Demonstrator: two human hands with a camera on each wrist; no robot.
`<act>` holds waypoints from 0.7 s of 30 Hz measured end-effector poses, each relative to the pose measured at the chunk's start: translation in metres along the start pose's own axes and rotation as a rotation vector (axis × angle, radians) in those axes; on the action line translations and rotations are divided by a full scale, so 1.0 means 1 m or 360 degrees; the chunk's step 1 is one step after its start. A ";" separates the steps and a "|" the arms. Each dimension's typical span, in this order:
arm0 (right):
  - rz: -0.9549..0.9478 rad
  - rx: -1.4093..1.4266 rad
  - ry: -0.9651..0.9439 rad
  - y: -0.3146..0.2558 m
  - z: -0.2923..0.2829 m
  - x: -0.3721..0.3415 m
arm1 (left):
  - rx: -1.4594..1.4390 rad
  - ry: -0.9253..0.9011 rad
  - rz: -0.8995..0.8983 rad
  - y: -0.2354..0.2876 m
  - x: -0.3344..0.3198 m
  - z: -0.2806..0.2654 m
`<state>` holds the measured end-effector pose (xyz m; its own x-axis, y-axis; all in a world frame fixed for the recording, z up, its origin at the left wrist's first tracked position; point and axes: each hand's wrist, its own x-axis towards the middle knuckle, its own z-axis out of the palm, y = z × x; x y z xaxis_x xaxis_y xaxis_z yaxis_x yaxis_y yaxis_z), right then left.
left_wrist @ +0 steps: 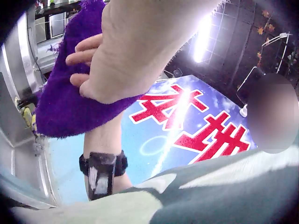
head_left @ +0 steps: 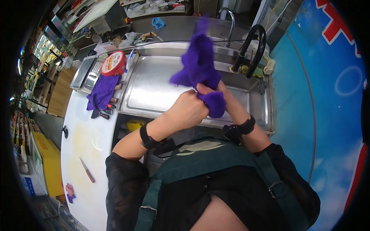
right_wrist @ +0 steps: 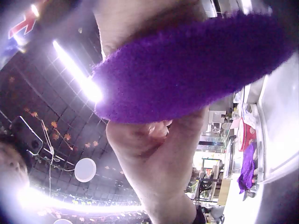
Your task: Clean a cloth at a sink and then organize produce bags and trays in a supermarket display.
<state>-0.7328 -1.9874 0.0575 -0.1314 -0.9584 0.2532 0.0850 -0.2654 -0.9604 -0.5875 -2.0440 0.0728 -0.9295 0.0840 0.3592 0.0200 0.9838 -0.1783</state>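
Both hands grip a purple cloth above the sink's front edge in the head view, the left hand and right hand close together. Cloth spreads upward from the fists, blurred at its top, and a short bunched end hangs below the right hand. The left wrist view shows the left hand with fingers curled on the purple cloth. In the right wrist view a fold of purple cloth covers much of the right hand, and a hand shows beneath it.
A steel sink with a black faucet lies ahead. To its left are a red round tub, a scale, a second purple cloth and dark-handled tools. A knife lies on the white counter.
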 end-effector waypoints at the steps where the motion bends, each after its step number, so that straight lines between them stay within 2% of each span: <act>1: 0.0024 0.0228 -0.0121 0.000 0.001 -0.002 | 0.0004 0.0002 0.0005 -0.004 -0.003 -0.003; 2: 0.0019 0.0225 -0.0117 -0.002 0.005 -0.004 | -0.0118 -0.0012 0.0135 -0.009 -0.008 -0.006; 3: 0.0175 0.0318 -0.0182 -0.004 0.011 -0.006 | -0.0241 -0.0027 0.0270 -0.012 -0.011 -0.007; 4: 0.0327 0.0407 -0.0245 -0.006 0.015 -0.007 | -0.0238 -0.0023 0.0287 -0.013 -0.013 -0.006; 6: 0.0296 0.0334 -0.0235 0.001 0.017 -0.004 | -0.0333 0.0211 0.0516 -0.014 -0.014 0.000; 9: 0.0444 0.0750 -0.0039 -0.006 0.024 -0.006 | -0.0390 0.0293 0.0505 -0.013 -0.008 0.001; 10: 0.0435 0.0742 -0.0031 -0.005 0.020 -0.006 | -0.0465 0.0280 0.0463 -0.012 -0.005 -0.004; 12: 0.0911 0.1623 -0.0212 0.011 -0.001 -0.007 | -0.0495 0.0247 0.0414 -0.013 0.001 -0.020; 13: 0.0785 0.1562 -0.0054 0.042 -0.023 -0.010 | -0.0612 0.0549 0.0259 -0.016 0.005 -0.027; 14: 0.0776 0.1550 -0.0056 0.038 -0.030 -0.010 | -0.0726 0.0850 0.0101 -0.020 0.008 -0.030; 15: 0.0638 0.1597 -0.0026 0.034 -0.035 -0.011 | -0.0766 0.0867 -0.0165 -0.030 0.002 -0.024; 16: 0.0499 0.1646 0.0008 0.023 -0.031 -0.011 | -0.1097 0.0938 -0.0585 -0.034 0.001 -0.010; 17: 0.0421 0.1377 0.0089 0.007 -0.027 -0.019 | -0.1381 0.0891 -0.0701 -0.034 0.000 0.003; 18: 0.0411 0.1366 0.0094 0.001 -0.026 -0.020 | -0.1662 0.0841 -0.0813 -0.033 0.001 0.008; 19: 0.0529 0.1251 0.0108 -0.003 -0.026 -0.020 | -0.1665 0.0846 -0.0795 -0.030 0.002 0.011; 21: 0.0710 0.1084 0.0133 -0.020 -0.024 -0.027 | -0.2936 0.0562 -0.1048 -0.023 0.006 0.014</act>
<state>-0.7551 -1.9539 0.0671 -0.0142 -0.9851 -0.1713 0.7245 0.1080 -0.6807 -0.5985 -2.0680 0.0666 -0.8551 -0.5003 0.1362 0.2693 -0.2040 0.9412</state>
